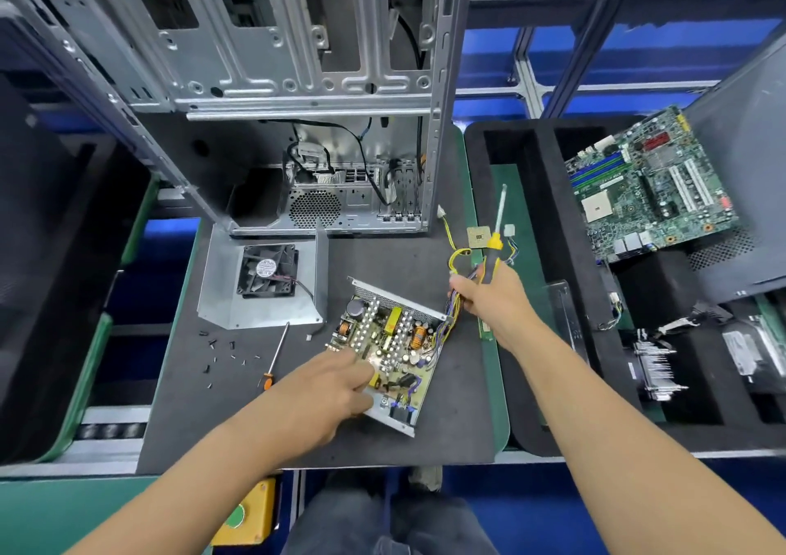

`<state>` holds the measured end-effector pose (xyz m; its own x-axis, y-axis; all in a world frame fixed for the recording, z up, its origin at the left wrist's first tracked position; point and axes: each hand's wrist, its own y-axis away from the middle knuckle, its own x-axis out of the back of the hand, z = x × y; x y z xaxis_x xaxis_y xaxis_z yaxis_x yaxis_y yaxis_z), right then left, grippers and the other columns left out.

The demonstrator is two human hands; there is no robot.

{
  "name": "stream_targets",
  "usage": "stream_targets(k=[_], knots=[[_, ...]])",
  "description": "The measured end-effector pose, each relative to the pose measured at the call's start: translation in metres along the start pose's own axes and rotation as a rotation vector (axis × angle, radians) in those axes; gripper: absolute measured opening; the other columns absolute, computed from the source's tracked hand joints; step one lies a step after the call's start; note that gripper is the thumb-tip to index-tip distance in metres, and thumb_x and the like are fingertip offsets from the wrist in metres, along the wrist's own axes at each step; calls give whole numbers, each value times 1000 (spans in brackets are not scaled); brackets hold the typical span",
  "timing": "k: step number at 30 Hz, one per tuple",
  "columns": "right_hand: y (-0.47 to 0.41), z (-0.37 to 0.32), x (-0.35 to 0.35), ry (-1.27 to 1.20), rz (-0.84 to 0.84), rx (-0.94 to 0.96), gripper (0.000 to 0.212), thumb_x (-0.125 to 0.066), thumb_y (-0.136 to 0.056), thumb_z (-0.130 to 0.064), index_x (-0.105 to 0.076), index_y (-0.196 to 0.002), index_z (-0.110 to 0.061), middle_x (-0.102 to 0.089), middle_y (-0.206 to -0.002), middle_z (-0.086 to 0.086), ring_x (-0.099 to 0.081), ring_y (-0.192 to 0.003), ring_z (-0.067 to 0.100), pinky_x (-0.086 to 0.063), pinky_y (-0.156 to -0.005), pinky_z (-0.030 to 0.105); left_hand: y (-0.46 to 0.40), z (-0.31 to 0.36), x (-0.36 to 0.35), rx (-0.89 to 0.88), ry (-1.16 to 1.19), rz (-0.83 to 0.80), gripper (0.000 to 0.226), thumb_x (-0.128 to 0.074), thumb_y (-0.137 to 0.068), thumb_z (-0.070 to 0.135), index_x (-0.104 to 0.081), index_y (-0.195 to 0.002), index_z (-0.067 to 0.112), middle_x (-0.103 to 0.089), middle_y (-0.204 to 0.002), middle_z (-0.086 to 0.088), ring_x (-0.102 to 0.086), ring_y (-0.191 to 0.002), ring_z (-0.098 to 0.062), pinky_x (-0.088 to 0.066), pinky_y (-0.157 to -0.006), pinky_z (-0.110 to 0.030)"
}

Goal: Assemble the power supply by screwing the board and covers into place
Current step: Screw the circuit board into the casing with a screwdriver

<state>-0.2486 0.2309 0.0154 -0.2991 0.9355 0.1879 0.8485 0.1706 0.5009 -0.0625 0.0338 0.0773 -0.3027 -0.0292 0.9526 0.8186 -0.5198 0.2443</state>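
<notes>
The power supply board (395,337), crowded with capacitors and coils, lies in its open metal base (393,420) on the dark mat. My left hand (327,393) rests on the board's near left side, fingers reaching onto it. My right hand (489,295) grips a yellow-and-black screwdriver (495,235) with its shaft pointing away, and also holds the cable bundle (455,256) that leaves the board's far right corner. The metal cover with the black fan (267,271) lies to the far left of the board. Several small black screws (221,352) are scattered left of the board.
A second, orange-handled screwdriver (274,356) lies between the screws and the board. An open computer case (306,99) stands behind. A black foam tray (536,197) at right holds a motherboard (650,188) and other parts. A CPU chip (477,237) lies near the cables.
</notes>
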Motion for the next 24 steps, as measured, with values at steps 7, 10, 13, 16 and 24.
stream_targets(k=[7, 10, 13, 16, 24], knots=[[-6, -10, 7, 104, -70, -43, 32, -80, -81, -18, -48, -81, -14, -55, -77, 4, -64, -70, 19, -61, -75, 39, -17, -10, 19, 264, 426, 336, 59, -68, -75, 64, -80, -99, 12, -41, -75, 5, -40, -77, -12, -33, -67, -16], [1, -13, 15, 26, -127, -182, 23, -76, -86, -21, -57, -94, -12, -69, -81, 5, -74, -76, 21, -62, -75, 39, -61, -9, 29, 341, 276, 468, 54, -67, -83, 60, -79, -90, 9, -42, -72, -2, -48, -73, -26, -44, -71, -37], [7, -18, 20, 98, -159, -246, 24, -72, -90, -25, -60, -99, -7, -75, -82, 8, -75, -74, 23, -62, -67, 35, -103, -12, 28, 395, 208, 307, 55, -57, -89, 67, -78, -98, 17, -41, -82, 1, -47, -91, -27, -35, -83, -38], [4, -26, 16, -26, -75, -231, 21, -70, -87, 0, -51, -95, -4, -66, -86, 15, -74, -66, 27, -61, -57, 34, -125, -20, 15, 416, 164, 100, 62, -45, -87, 77, -74, -100, 23, -41, -88, 3, -41, -101, -23, -22, -80, -35], [1, -28, -4, -260, -54, -204, 32, -60, -86, 16, -42, -83, -10, -43, -91, 11, -67, -76, 30, -61, -62, 40, -143, -12, -3, 494, -8, 122, 65, -47, -73, 88, -70, -108, 38, -59, -94, 4, -52, -102, -25, -25, -80, -40]])
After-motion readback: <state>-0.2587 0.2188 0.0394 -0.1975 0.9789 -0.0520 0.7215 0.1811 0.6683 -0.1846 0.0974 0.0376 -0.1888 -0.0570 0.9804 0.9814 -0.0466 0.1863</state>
